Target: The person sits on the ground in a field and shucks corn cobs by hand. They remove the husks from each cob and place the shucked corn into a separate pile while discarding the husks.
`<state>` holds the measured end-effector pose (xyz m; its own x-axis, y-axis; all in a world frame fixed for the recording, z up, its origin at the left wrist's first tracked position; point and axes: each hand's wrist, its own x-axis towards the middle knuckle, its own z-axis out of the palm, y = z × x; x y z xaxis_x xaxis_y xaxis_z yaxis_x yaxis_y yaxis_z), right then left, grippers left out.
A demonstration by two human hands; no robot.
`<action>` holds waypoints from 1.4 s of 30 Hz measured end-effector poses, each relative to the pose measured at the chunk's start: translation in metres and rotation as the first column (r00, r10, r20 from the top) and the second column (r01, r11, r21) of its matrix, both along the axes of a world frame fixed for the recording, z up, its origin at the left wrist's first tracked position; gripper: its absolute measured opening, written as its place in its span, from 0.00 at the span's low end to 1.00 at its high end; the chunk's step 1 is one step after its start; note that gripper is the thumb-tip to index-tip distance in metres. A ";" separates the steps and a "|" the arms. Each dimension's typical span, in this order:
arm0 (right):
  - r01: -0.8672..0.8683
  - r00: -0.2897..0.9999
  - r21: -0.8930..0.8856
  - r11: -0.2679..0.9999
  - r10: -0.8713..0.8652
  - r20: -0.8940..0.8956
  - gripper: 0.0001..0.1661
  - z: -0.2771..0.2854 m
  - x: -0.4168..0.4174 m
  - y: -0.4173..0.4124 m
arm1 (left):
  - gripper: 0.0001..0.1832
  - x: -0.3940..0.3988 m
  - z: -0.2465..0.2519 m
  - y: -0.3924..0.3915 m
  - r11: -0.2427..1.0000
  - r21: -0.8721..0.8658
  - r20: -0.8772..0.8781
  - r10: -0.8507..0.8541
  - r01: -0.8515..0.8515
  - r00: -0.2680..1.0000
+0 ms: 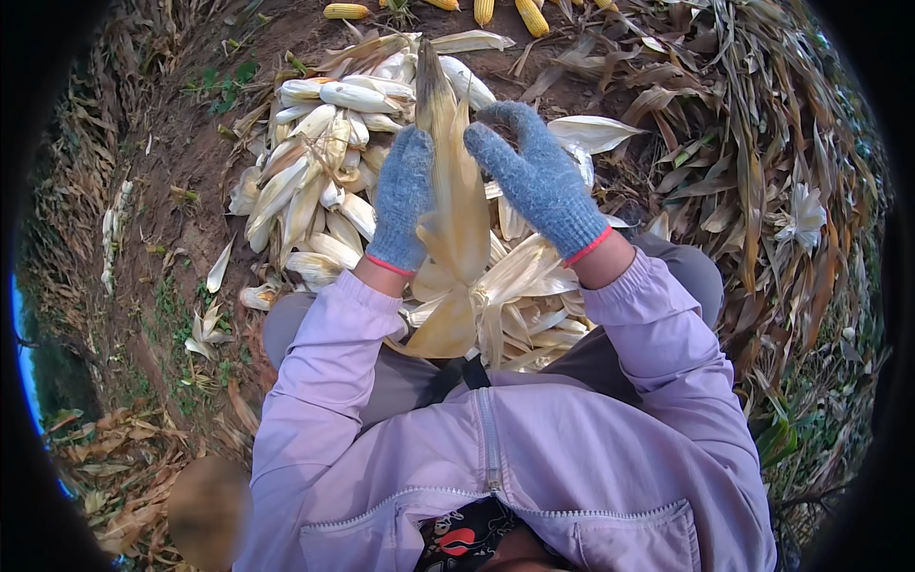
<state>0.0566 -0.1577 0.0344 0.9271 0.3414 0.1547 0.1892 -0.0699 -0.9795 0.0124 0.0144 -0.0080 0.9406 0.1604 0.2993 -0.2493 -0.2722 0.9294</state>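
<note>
My left hand (404,193), in a grey knit glove with a red cuff, grips a husk-covered ear of corn (452,193) from its left side. The ear points away from me, its dark dry tip uppermost, and some tan husk leaves (447,314) hang loose at its lower end. On the other side of the ear is my gloved right hand (540,171), thumb and fingers apart. Its fingertips are close to the husk's right edge; whether they touch it is unclear. Loose pale husks (532,286) lie between my legs, under the ear.
A pile of ears in pale husks (322,171) lies ahead and to the left. Several bare yellow cobs (531,18) rest on the soil at the far edge. Dry corn stalks and leaves (743,157) cover the right side. Green weeds (175,314) grow on the left.
</note>
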 end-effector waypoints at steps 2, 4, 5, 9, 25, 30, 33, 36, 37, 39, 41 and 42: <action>-0.006 0.998 -0.068 0.998 0.010 0.055 0.33 -0.001 -0.003 0.000 | 0.17 -0.004 0.006 -0.009 0.999 -0.052 -0.011 -0.009 0.009 1.000; 0.006 0.996 -0.136 0.991 0.007 0.092 0.26 -0.001 -0.004 -0.001 | 0.18 -0.007 -0.007 -0.008 0.992 0.117 0.109 0.040 -0.053 0.993; 0.006 0.998 -0.058 0.998 -0.002 0.062 0.23 -0.002 -0.002 -0.003 | 0.18 -0.008 -0.014 -0.008 0.976 0.196 0.171 0.064 -0.098 0.983; 0.009 0.983 0.361 0.933 0.057 -0.174 0.13 -0.010 -0.002 0.001 | 0.17 0.003 -0.040 0.018 0.990 -0.029 0.147 0.139 -0.136 0.979; -0.009 0.837 0.198 0.980 0.116 -0.535 0.16 -0.035 0.030 -0.041 | 0.37 -0.004 0.065 0.116 0.504 -0.789 -0.075 0.488 -0.352 0.869; 0.121 0.953 -0.551 0.826 0.059 0.297 0.31 -0.022 0.014 -0.029 | 0.38 -0.006 0.064 0.096 0.544 -0.784 -0.067 0.407 -0.300 0.911; -0.236 0.946 -0.274 0.932 0.285 0.152 0.37 -0.007 0.005 -0.014 | 0.37 -0.005 0.066 0.070 0.598 -0.771 -0.036 0.303 -0.220 0.952; -0.490 0.861 -0.193 0.850 0.507 0.051 0.47 -0.010 -0.016 0.004 | 0.35 -0.001 0.065 0.045 0.588 -0.792 -0.060 0.193 -0.165 0.979; -0.522 0.822 -0.277 0.807 0.562 0.088 0.50 -0.002 -0.024 0.011 | 0.34 0.000 0.062 0.045 0.586 -0.799 -0.058 0.147 -0.134 0.987; -0.520 0.854 -0.144 0.842 0.509 -0.108 0.49 0.002 -0.034 0.018 | 0.34 0.003 0.053 0.045 0.575 -0.815 -0.051 0.052 -0.071 0.997; -0.465 0.882 -0.035 0.885 0.459 -0.110 0.48 -0.009 -0.038 0.020 | 0.28 0.006 0.053 0.047 0.608 -0.785 -0.058 0.112 -0.114 0.992; -0.400 0.916 -0.101 0.911 0.393 -0.085 0.47 -0.008 -0.037 0.020 | 0.25 0.008 0.058 0.045 0.596 -0.787 -0.084 0.151 -0.158 0.985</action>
